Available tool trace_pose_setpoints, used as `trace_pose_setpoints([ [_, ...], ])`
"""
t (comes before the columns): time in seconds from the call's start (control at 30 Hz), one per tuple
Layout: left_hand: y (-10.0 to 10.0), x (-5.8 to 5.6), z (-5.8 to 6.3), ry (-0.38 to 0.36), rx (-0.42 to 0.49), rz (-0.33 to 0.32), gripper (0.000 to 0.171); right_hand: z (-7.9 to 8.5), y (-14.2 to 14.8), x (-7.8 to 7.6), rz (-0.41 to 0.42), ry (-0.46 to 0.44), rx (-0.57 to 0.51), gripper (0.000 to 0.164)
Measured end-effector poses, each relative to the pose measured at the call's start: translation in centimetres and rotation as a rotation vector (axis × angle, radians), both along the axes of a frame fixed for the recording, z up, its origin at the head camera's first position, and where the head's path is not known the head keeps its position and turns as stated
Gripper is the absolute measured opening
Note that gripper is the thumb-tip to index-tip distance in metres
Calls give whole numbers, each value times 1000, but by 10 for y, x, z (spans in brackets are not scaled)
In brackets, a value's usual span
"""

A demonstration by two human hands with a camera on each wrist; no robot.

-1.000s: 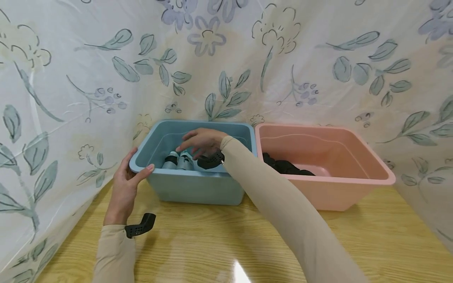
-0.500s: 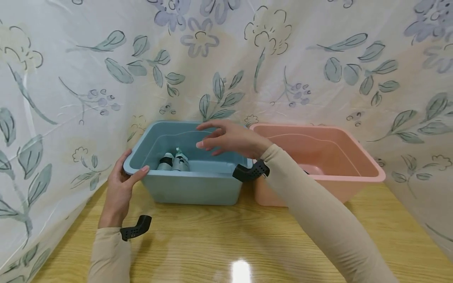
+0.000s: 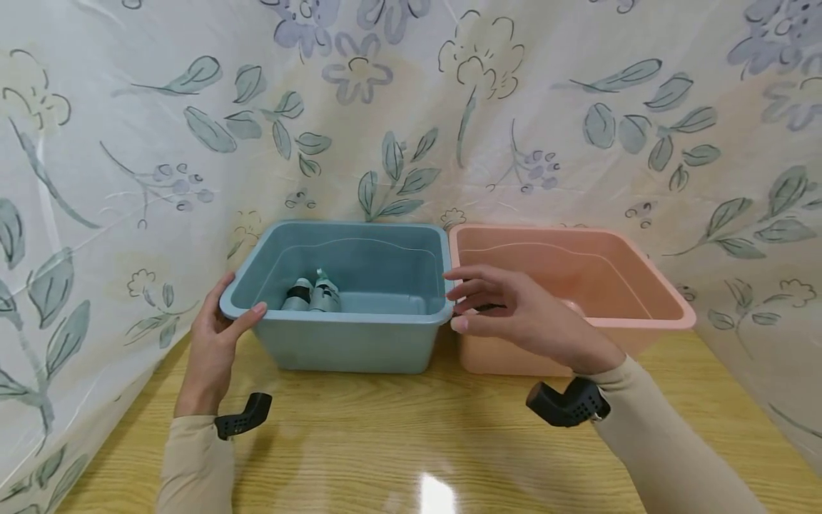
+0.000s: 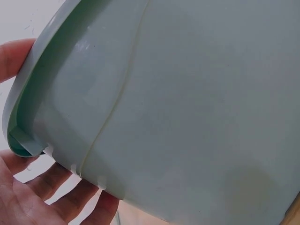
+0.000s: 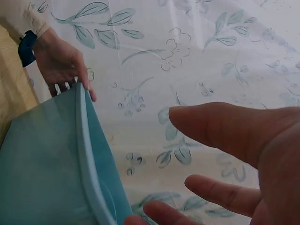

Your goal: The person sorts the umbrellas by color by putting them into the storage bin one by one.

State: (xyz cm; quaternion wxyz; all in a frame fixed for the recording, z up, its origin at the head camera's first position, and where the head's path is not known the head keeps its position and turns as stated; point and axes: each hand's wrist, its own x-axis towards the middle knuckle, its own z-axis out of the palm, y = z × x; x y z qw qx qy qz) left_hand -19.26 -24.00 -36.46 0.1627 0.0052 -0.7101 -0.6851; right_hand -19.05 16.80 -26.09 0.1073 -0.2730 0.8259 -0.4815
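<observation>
My left hand [image 3: 215, 343] grips the left front corner of a blue plastic bin [image 3: 353, 346], its thumb over the rim. In the left wrist view, its fingers [image 4: 77, 201] lie along the outside of the wall. My right hand [image 3: 520, 314] is at the bin's right front corner, fingertips right at the rim, with nothing in its grasp. The thumb [image 5: 211, 122] and fingers stand apart in the right wrist view. Inside the bin, toward the left, lie two small grey and pale teal items, one with a black band [image 3: 298, 294] and one with dark marks [image 3: 325, 294].
A pink plastic bin [image 3: 494, 360] stands close to the right of the blue one, partly behind my right hand. Both bins sit on a wood-grain table [image 3: 359, 435]. A floral-patterned sheet [image 3: 565, 71] rises behind them and at the sides.
My right hand has come out of the blue bin and moved right, down to its right front corner. The left hand keeps its hold on the left corner; the view has shifted slightly.
</observation>
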Motion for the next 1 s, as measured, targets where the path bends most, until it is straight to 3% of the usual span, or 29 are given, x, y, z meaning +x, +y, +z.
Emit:
trace_pose_setpoints([
  [0.1,-1,-1,0,-8,5,2,81,-11,18,14,-65,-5,-2,58],
  [0.2,-2,-1,0,-11,7,6,81,-26,35,29,-111,54,-3,55],
  [0.3,-3,0,-1,-9,3,12,80,-43,49,40,-158,173,14,52],
  [0.57,-8,3,-3,7,-6,48,80,-99,66,58,-342,588,240,56],
  [0.7,-8,4,-3,28,17,54,83,-121,68,59,-417,685,344,58],
  [0.8,-7,8,-1,29,27,93,83,-134,71,62,-468,723,387,60],
  [0.9,-4,15,0,18,-28,168,77,-146,77,67,-515,763,420,63],
  [1.0,2,26,-2,40,-173,233,74,-157,85,71,-545,802,441,64],
])
